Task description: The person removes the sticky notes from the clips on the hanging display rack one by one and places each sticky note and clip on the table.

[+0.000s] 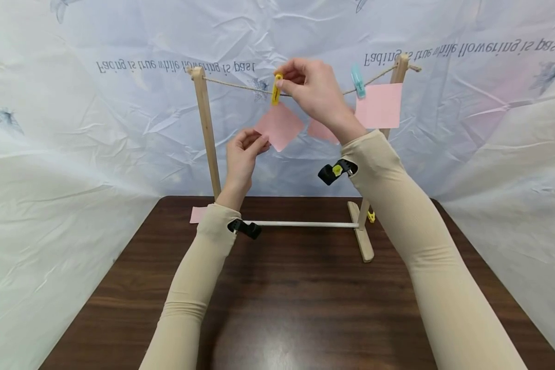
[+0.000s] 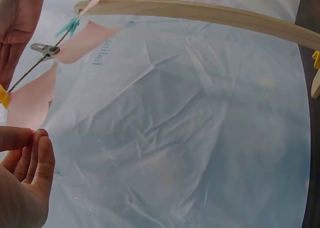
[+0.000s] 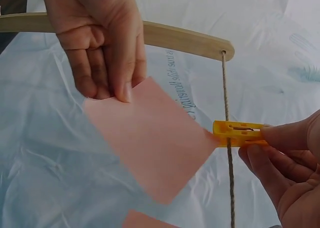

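My right hand (image 1: 312, 90) pinches a yellow clothespin (image 1: 276, 95) between thumb and fingers, up at the rope (image 1: 236, 85). The clothespin's jaws sit across the rope and meet the top corner of a square pink paper (image 1: 279, 126). In the right wrist view, this paper (image 3: 152, 138) is turned diamond-wise, one corner at the yellow clothespin (image 3: 239, 133). Lower down, my left hand (image 1: 244, 156) pinches the paper's left corner between thumb and fingers. In the left wrist view, the left hand (image 2: 27, 173) is at the edge of the paper (image 2: 32, 100).
Farther right, a teal clothespin (image 1: 358, 81) holds another pink paper (image 1: 378, 105) on the rope, and a grey clip (image 2: 46, 49) holds one between. Wooden posts (image 1: 205, 128) carry the rope. A pink sheet (image 1: 198, 215) and a yellow clip (image 1: 371, 217) are on the table (image 1: 277, 288).
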`<state>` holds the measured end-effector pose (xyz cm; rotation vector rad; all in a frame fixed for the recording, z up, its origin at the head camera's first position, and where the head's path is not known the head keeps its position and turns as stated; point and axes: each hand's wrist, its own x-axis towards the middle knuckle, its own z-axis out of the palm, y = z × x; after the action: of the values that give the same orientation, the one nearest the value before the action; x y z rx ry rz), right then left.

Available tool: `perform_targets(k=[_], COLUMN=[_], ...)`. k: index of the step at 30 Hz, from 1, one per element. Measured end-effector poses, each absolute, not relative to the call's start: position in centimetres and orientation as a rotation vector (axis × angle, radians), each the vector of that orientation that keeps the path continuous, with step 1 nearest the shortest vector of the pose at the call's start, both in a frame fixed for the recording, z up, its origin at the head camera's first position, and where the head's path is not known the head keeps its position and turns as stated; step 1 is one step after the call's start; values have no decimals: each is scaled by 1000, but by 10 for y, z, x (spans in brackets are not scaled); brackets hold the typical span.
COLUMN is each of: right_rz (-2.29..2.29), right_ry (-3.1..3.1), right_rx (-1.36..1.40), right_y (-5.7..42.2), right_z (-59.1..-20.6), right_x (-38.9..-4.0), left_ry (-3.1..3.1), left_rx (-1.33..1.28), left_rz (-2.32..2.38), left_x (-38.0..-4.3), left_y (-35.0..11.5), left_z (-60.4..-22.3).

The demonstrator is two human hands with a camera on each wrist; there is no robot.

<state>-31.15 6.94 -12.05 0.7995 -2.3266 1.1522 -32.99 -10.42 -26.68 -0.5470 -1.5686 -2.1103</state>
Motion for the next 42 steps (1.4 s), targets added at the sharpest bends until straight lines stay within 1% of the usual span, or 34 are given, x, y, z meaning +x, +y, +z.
perform_targets(k=[14,31,42], right_rz=[1180,1241,1268], right_ry=[-2185,-2207,-2237], right_rx=[840,857,825], right_y=[71,74,80], right_z=[-108,-113,-115], right_x=[-296,-288,-292], left_ry=[-1606,-1590,-1589], left_rx=[-533,-530,-529], left_rz=[-2094,-2101,-2083], left_x=[-325,-320,-320], left_y=[-109,-111,-111], left_z=[-272,-271,-271])
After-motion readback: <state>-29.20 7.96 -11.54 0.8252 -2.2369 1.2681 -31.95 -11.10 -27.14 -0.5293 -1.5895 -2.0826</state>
